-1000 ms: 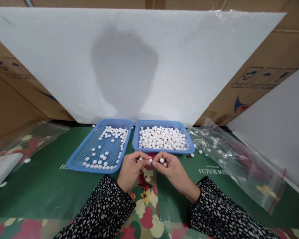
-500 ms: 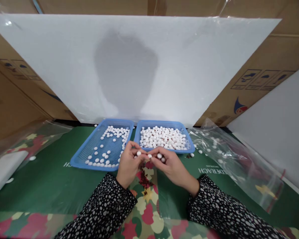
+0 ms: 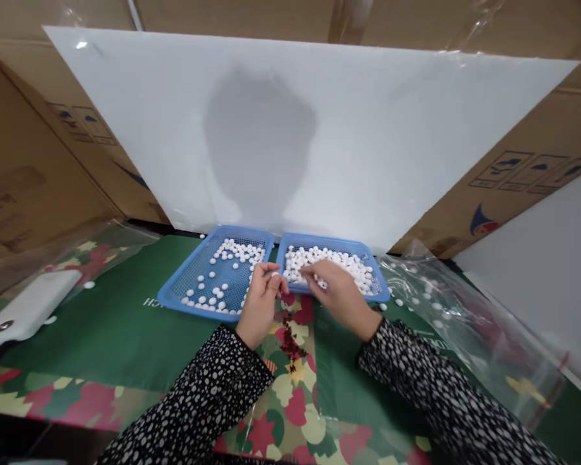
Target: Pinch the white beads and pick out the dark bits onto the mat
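Note:
My left hand point(image 3: 260, 303) is closed, its fingers curled round a small white ball point(image 3: 275, 275). It hovers by the near right corner of the left blue basket point(image 3: 174, 292), hiding part of that rim. My right hand point(image 3: 337, 294) reaches over the front rim of the right blue basket point(image 3: 381, 292), fingertips pinched together just at the white balls point(image 3: 356, 266) inside. Whether a ball sits between those fingertips is hidden. The left basket holds scattered white balls point(image 3: 242, 250), mostly along its back, right and front sides.
Dark red crumbs point(image 3: 291, 345) lie on the patterned covering in front of me. At right is a clear plastic bag point(image 3: 484, 329) with loose white balls near it. A white device point(image 3: 31, 307) lies at left. Behind the baskets leans a white board point(image 3: 368, 142) against cardboard boxes point(image 3: 527, 142).
My hands, together over the near side of the baskets before, have separated. My right hand has moved forward over the right basket's balls. The camera view has shifted and tilted slightly.

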`<move>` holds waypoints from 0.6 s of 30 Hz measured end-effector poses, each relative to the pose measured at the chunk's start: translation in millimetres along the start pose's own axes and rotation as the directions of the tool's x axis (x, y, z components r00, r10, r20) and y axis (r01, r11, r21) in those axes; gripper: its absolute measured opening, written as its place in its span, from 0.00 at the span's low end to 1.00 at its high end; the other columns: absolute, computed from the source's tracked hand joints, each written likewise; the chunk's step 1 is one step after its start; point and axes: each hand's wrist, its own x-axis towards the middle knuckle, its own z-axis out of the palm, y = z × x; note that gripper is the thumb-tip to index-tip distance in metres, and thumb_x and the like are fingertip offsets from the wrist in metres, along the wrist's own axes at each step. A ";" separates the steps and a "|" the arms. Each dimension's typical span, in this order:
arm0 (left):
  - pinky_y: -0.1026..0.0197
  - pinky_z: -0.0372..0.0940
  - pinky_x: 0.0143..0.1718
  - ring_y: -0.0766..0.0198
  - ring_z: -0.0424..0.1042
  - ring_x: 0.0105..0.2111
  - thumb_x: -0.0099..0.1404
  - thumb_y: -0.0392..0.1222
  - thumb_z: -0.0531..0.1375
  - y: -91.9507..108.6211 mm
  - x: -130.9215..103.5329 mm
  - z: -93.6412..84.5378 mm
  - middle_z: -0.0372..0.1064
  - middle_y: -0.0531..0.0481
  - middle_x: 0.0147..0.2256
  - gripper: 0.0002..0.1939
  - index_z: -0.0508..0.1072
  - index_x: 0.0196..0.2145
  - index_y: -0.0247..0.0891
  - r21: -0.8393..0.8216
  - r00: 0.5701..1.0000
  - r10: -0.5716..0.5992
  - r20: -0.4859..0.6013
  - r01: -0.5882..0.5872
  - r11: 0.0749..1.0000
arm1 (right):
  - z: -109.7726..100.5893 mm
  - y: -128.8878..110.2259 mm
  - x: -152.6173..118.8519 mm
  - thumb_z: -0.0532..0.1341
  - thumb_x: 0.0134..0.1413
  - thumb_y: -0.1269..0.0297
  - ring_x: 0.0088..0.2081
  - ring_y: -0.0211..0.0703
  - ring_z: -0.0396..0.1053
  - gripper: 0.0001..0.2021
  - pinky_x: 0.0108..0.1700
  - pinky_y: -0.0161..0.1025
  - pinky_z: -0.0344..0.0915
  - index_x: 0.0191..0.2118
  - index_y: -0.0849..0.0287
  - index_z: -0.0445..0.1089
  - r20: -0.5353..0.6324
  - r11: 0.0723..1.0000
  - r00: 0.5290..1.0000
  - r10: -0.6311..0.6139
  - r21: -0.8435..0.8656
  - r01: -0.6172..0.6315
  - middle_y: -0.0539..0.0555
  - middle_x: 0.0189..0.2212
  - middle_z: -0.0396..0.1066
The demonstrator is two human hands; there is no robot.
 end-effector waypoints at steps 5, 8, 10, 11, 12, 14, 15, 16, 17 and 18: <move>0.65 0.57 0.30 0.66 0.63 0.25 0.68 0.50 0.56 1.7 -1.5 1.9 0.65 0.55 0.24 0.12 0.66 0.36 0.39 0.030 0.997 0.023 0.073 -0.025 0.999 | 28.6 -14.6 -43.2 0.55 0.63 0.74 0.36 0.45 0.71 0.12 0.38 0.38 0.67 0.48 0.56 0.72 0.303 0.998 0.953 0.022 -0.063 -0.003 0.56 0.38 0.71; 0.65 0.57 0.29 0.66 0.62 0.25 0.67 0.51 0.57 2.1 -1.6 2.7 0.64 0.55 0.24 0.13 0.69 0.36 0.38 0.035 0.997 0.007 0.077 -0.010 0.999 | 39.3 -8.1 -43.8 0.56 0.63 0.74 0.35 0.44 0.71 0.12 0.37 0.37 0.67 0.46 0.55 0.74 0.309 0.996 0.949 0.063 -0.080 -0.040 0.55 0.38 0.71; 0.65 0.58 0.30 0.66 0.63 0.25 0.67 0.51 0.57 1.5 -1.3 2.7 0.64 0.56 0.23 0.12 0.69 0.36 0.38 0.027 0.997 -0.003 0.073 0.001 1.000 | 41.7 -4.5 -40.4 0.57 0.63 0.72 0.36 0.44 0.71 0.11 0.38 0.36 0.67 0.44 0.55 0.75 0.299 0.997 0.953 0.056 -0.066 -0.038 0.55 0.38 0.71; 0.65 0.58 0.30 0.66 0.63 0.25 0.66 0.50 0.58 1.2 -1.1 2.6 0.64 0.56 0.23 0.12 0.69 0.36 0.38 0.024 0.998 -0.009 0.068 0.007 1.000 | 42.0 -3.6 -39.2 0.58 0.62 0.71 0.36 0.44 0.71 0.10 0.39 0.36 0.67 0.44 0.55 0.76 0.297 0.998 0.954 0.048 -0.060 -0.032 0.55 0.39 0.71; 0.65 0.58 0.30 0.66 0.63 0.25 0.66 0.49 0.58 0.8 -1.0 2.4 0.65 0.56 0.24 0.11 0.69 0.36 0.38 0.021 0.998 -0.016 0.062 0.014 1.000 | 42.0 -3.3 -38.4 0.58 0.62 0.71 0.37 0.44 0.71 0.10 0.39 0.37 0.67 0.43 0.55 0.76 0.297 0.998 0.954 0.040 -0.056 -0.024 0.55 0.39 0.71; 0.65 0.59 0.32 0.66 0.65 0.27 0.65 0.46 0.59 0.3 -0.7 2.0 0.66 0.55 0.26 0.09 0.70 0.37 0.38 0.020 0.998 -0.034 0.056 0.033 0.999 | 41.6 -3.9 -38.5 0.60 0.61 0.71 0.37 0.44 0.71 0.08 0.39 0.37 0.67 0.42 0.55 0.75 0.307 0.998 0.951 0.032 -0.058 -0.015 0.55 0.40 0.71; 0.65 0.60 0.33 0.65 0.66 0.28 0.65 0.45 0.60 0.1 -0.5 1.9 0.68 0.54 0.27 0.08 0.71 0.38 0.37 0.020 0.998 -0.043 0.056 0.042 0.999 | 41.2 -4.4 -38.9 0.60 0.60 0.71 0.37 0.44 0.71 0.07 0.39 0.37 0.67 0.41 0.56 0.75 0.307 0.998 0.951 0.040 -0.060 -0.022 0.55 0.40 0.71; 0.64 0.60 0.34 0.64 0.67 0.30 0.64 0.44 0.60 -0.1 -0.4 1.7 0.69 0.53 0.28 0.08 0.71 0.38 0.37 0.022 0.997 -0.050 0.058 0.049 0.999 | 40.7 -4.8 -39.5 0.60 0.59 0.73 0.36 0.44 0.70 0.07 0.38 0.37 0.67 0.39 0.58 0.74 0.298 0.997 0.953 0.056 -0.058 -0.041 0.55 0.38 0.71; 0.64 0.61 0.36 0.64 0.68 0.31 0.64 0.43 0.60 -0.3 -0.4 1.7 0.70 0.52 0.30 0.08 0.71 0.39 0.37 0.023 0.997 -0.055 0.062 0.054 0.998 | 40.0 -4.9 -40.1 0.60 0.58 0.74 0.36 0.45 0.70 0.06 0.38 0.38 0.67 0.38 0.59 0.74 0.279 0.996 0.957 0.080 -0.050 -0.069 0.55 0.37 0.71; 0.64 0.62 0.37 0.63 0.69 0.33 0.64 0.43 0.60 -0.5 -0.3 1.7 0.71 0.51 0.31 0.08 0.72 0.39 0.37 0.026 0.996 -0.058 0.064 0.056 0.998 | 39.1 -4.9 -40.6 0.60 0.57 0.76 0.36 0.45 0.70 0.06 0.39 0.38 0.67 0.38 0.60 0.73 0.255 0.994 0.961 0.106 -0.033 -0.100 0.55 0.36 0.71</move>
